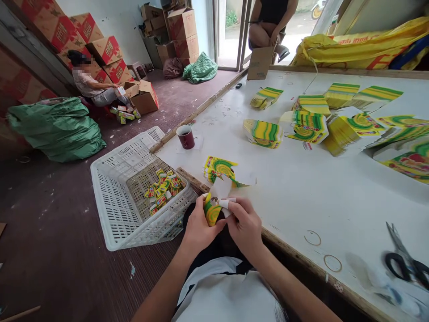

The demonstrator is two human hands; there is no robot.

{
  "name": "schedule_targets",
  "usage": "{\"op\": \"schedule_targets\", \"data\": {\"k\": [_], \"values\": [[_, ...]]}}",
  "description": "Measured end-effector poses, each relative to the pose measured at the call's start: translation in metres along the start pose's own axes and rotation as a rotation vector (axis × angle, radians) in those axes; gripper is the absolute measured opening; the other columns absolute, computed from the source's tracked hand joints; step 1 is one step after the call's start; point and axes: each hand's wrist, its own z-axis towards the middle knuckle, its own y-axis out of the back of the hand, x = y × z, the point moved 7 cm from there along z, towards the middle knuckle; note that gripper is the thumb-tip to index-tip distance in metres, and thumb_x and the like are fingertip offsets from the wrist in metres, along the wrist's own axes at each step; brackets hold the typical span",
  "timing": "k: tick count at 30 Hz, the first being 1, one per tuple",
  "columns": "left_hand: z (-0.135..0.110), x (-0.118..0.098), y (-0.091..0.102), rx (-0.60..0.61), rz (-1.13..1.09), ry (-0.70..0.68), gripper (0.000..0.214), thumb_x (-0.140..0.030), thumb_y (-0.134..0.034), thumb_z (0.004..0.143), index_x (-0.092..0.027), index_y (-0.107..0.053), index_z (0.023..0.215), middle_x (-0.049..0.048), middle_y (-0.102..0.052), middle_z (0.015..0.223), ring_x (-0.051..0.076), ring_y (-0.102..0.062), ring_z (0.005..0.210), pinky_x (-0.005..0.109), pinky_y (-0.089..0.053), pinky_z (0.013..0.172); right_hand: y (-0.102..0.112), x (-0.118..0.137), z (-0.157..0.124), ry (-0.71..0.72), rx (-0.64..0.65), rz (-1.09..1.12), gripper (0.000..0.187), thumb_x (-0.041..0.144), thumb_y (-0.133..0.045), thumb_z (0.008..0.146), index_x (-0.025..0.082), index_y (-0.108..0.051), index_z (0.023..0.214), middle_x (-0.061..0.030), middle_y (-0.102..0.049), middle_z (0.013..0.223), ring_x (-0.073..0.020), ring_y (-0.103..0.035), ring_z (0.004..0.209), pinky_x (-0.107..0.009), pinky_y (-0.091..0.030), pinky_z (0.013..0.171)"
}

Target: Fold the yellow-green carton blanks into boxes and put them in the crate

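Just over the table's near edge, my left hand [197, 228] is closed around a small yellow-and-green printed carton [212, 212]. My right hand [246, 223] pinches a white flap at the carton's right side, its fingers bent. A white panel of card stands up above the carton. Flat printed cartons [219, 169] lie in a small stack on the table right beyond my hands. To the left, a white plastic crate [114, 223] holds several folded yellow-and-green boxes [165, 188].
Stacks of flat cartons [264, 132] spread over the white table [284, 188]. A dark red mug [186, 137] stands at the table's left edge. Black-handled scissors [402, 255] lie at right. One person [97, 85] sits on the floor by cardboard boxes; another [271, 27] sits at the far end.
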Motion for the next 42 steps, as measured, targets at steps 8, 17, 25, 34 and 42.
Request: {"op": "schedule_targets", "data": {"k": [8,17,25,34,42], "values": [[0.0,-0.004,0.014,-0.208,0.071,-0.17,0.075,-0.04,-0.081,0.06,-0.022,-0.041,0.121,0.0108,-0.065,0.11,0.03,-0.065,0.1,0.042,-0.052,0.081,-0.018,-0.032,-0.002,-0.638,0.104,0.691,0.034,0.039,-0.075,0.074,0.026,-0.058,0.101,-0.001,-0.065,0.086,-0.0164,-0.061,0.072,-0.03,-0.053,0.064],[-0.014,-0.011,-0.003,-0.114,0.03,-0.409,0.072,-0.042,-0.076,0.071,-0.022,-0.037,0.129,0.0115,-0.066,0.114,0.026,-0.067,0.102,0.039,-0.054,0.086,-0.05,-0.042,-0.021,-1.282,0.401,1.271,0.03,0.049,-0.07,0.069,0.022,-0.07,0.082,-0.0034,-0.075,0.08,-0.0228,-0.069,0.076,-0.037,-0.055,0.073],[-0.012,-0.013,-0.002,-0.161,0.054,-0.464,0.074,-0.041,-0.073,0.075,-0.022,-0.035,0.136,0.0133,-0.06,0.123,0.026,-0.062,0.111,0.038,-0.052,0.093,-0.052,-0.046,-0.028,-1.193,0.446,1.161,0.034,0.042,-0.083,0.062,0.02,-0.073,0.086,-0.0033,-0.076,0.084,-0.0178,-0.068,0.076,-0.028,-0.053,0.074],[-0.005,-0.017,0.002,-0.247,0.152,-0.488,0.063,-0.034,-0.074,0.074,-0.023,-0.038,0.125,0.0101,-0.062,0.112,0.025,-0.065,0.102,0.036,-0.054,0.083,-0.032,-0.044,-0.01,-0.963,0.265,1.112,0.058,0.07,-0.074,0.061,0.026,-0.072,0.1,-0.0055,-0.074,0.105,-0.0259,-0.066,0.094,-0.04,-0.05,0.088],[-0.008,-0.018,-0.007,-0.242,0.29,-0.551,0.06,-0.027,-0.07,0.072,-0.024,-0.036,0.121,0.0062,-0.059,0.101,0.023,-0.066,0.085,0.033,-0.053,0.07,-0.038,-0.042,-0.009,-0.942,0.413,1.016,0.052,0.06,-0.078,0.065,0.024,-0.072,0.101,-0.005,-0.074,0.107,-0.026,-0.063,0.106,-0.041,-0.044,0.102]]}}
